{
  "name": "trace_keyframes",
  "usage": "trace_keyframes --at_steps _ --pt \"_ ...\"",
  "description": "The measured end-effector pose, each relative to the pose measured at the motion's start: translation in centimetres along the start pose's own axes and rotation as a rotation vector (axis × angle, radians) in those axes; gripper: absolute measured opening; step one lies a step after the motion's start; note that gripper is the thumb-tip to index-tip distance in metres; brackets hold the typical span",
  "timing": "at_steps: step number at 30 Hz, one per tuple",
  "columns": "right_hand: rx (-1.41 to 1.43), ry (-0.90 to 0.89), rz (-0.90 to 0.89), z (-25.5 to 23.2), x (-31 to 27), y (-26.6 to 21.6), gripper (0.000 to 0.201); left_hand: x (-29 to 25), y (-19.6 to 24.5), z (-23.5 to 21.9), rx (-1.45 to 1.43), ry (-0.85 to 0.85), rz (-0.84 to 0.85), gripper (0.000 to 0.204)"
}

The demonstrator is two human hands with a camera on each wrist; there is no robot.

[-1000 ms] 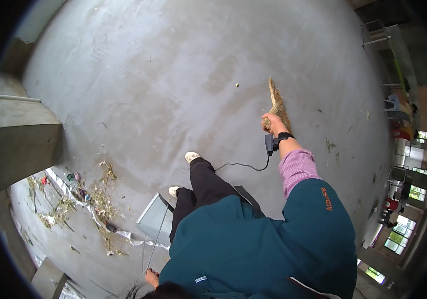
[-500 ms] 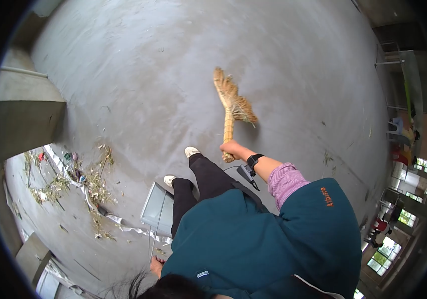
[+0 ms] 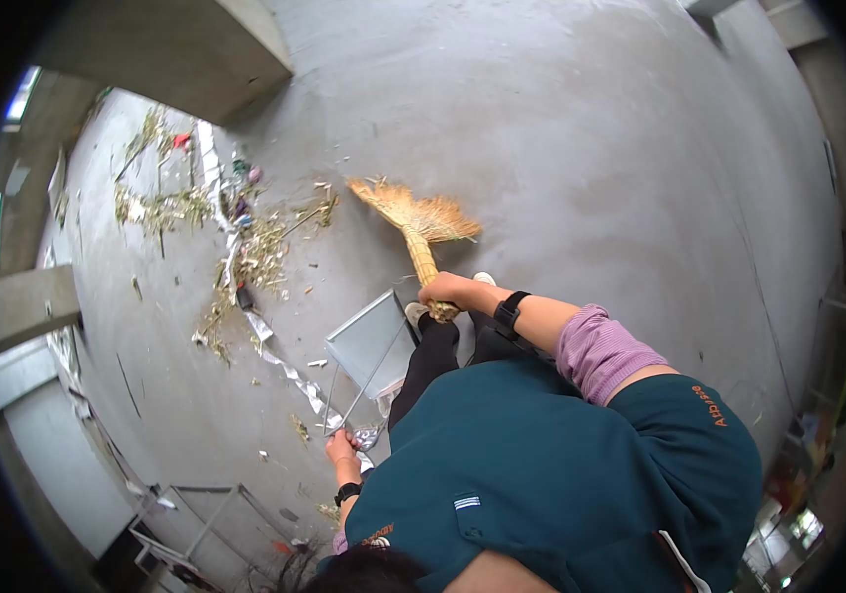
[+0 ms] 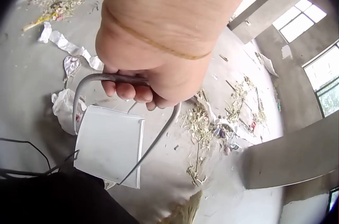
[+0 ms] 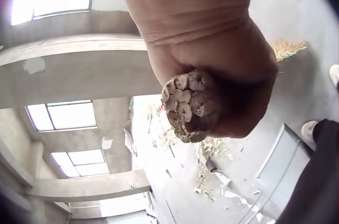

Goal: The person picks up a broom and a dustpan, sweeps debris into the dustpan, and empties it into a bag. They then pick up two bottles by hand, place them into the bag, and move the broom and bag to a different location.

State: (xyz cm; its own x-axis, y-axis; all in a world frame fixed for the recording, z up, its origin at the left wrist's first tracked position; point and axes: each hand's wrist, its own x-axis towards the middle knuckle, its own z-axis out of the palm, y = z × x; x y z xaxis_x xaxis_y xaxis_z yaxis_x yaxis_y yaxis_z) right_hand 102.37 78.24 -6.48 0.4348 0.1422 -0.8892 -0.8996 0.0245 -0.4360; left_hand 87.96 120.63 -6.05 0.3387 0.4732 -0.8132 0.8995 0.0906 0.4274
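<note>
Right hand (image 3: 446, 290) is fisted tight around the handle of a straw broom (image 3: 415, 222), centre of the head view; the right wrist view shows the cut end of the bundled handle sticking out of the fist (image 5: 212, 83). Broom bristles fan out toward upper left, on the concrete floor (image 3: 591, 148), tips close to the debris. Left hand (image 3: 342, 451), lower centre of the head view, has its fingers (image 4: 132, 90) curled round the wire handle of a metal dustpan (image 3: 369, 341). Dustpan sits on the floor just below the broom head, beside the person's feet. A strip of straw, paper scraps and crumpled foil litter (image 3: 245, 247) runs from upper left down toward the dustpan. Concrete column (image 3: 176, 44) at top left.
</note>
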Motion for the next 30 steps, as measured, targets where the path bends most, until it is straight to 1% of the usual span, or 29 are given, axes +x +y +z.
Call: trace_keyframes --at_steps 1,2,3,4,5,6,8,9,11,12,13,15,16,18,19,20,21,22,23,24,26,27,28,29,30 --pt "0.024 -0.047 -0.012 1.6 -0.8 -2.5 0.023 0.3 -0.5 -0.3 -0.028 0.013 -0.006 0.007" --pt "0.124 -0.11 -0.008 2.9 0.3 -3.6 0.019 0.6 -0.9 -0.5 -0.037 0.0 0.006 0.007" --pt "0.224 -0.13 0.035 4.2 0.3 -5.1 0.014 1.0 -1.3 -1.0 -0.046 -0.015 0.019 0.008" --pt "0.285 -0.194 0.029 4.8 1.2 -5.7 0.014 1.4 -1.9 -1.6 -0.059 -0.028 0.029 0.008" --pt "0.345 -0.257 0.024 5.0 1.7 -6.2 0.014 1.7 -2.3 -2.2 -0.089 -0.021 0.025 0.008" --pt "0.364 -0.296 0.029 5.0 0.7 -7.3 0.015 1.9 -2.6 -2.5 -0.059 -0.009 0.018 0.009" --pt "0.462 -0.355 0.034 4.4 -0.3 -8.1 0.013 2.4 -3.1 -3.0 -0.048 0.01 0.004 0.011" --pt "0.437 -0.356 0.033 4.3 -1.1 -8.5 0.013 2.4 -3.3 -3.3 -0.073 0.009 0.001 0.011" --pt "0.333 -0.206 -0.046 4.1 -2.6 -9.2 0.014 2.1 -3.7 -3.4 0.0 -0.022 -0.012 0.016" --pt "0.266 -0.132 -0.07 4.1 -2.8 -9.4 0.015 3.6 -5.3 -3.7 0.085 -0.033 -0.02 0.018" --pt "0.202 -0.055 -0.099 3.9 -2.9 -9.5 0.016 4.0 -6.5 -3.7 0.069 -0.049 -0.016 0.018" --pt "0.203 -0.012 -0.133 2.7 -1.6 -10.0 0.016 4.6 -7.9 -3.4 0.271 -0.215 0.31 0.019" --pt "0.257 0.018 -0.141 2.0 -0.6 -10.5 0.016 5.0 -8.4 -3.0 0.259 -0.221 0.316 0.019" --pt "0.389 0.063 -0.125 0.4 1.6 -12.0 0.012 5.3 -9.1 -2.2 0.143 -0.081 -0.1 0.023" --pt "0.463 0.063 -0.119 -0.5 2.4 -13.5 0.009 5.3 -9.0 -2.3 0.135 -0.077 -0.104 0.023" --pt "0.535 0.005 -0.115 -2.0 3.9 -14.8 0.011 5.0 -9.0 -2.5 0.241 -0.062 -0.039 0.025" --pt "0.574 0.061 -0.072 -2.9 4.8 -16.6 0.011 4.7 -9.1 -2.7 0.348 -0.047 0.023 0.027" --pt "0.608 0.092 -0.051 -3.8 5.6 -18.1 0.012 6.7 -12.2 -3.0 0.339 -0.04 0.008 0.027" --pt "0.687 0.089 0.011 -4.7 6.4 -19.5 0.01 8.7 -14.7 -3.4 0.409 -0.046 0.189 0.026" --pt "0.69 0.078 0.046 -5.5 7.5 -20.3 0.01 9.2 -15.5 -3.4 0.477 -0.048 0.367 0.026" --pt "0.68 0.047 0.098 -5.8 10.7 -21.5 0.01 7.5 -14.4 -2.8 0.621 -0.037 0.726 0.026" --pt "0.583 0.045 0.136 -5.6 12.6 -21.5 0.009 6.9 -13.7 -3.4 0.708 -0.035 0.909 0.027" --pt "0.486 0.045 0.173 -5.3 14.5 -21.3 0.009 5.8 -12.9 -3.4 0.716 -0.024 0.893 0.027" --pt "0.481 0.037 0.188 -4.7 16.5 -20.3 0.009 4.1 -12.0 -2.7 0.777 -0.038 0.766 0.025" --pt "0.327 -0.044 0.164 -3.7 18.8 -18.6 0.008 2.9 -11.3 -1.6 0.829 -0.054 0.636 0.023"
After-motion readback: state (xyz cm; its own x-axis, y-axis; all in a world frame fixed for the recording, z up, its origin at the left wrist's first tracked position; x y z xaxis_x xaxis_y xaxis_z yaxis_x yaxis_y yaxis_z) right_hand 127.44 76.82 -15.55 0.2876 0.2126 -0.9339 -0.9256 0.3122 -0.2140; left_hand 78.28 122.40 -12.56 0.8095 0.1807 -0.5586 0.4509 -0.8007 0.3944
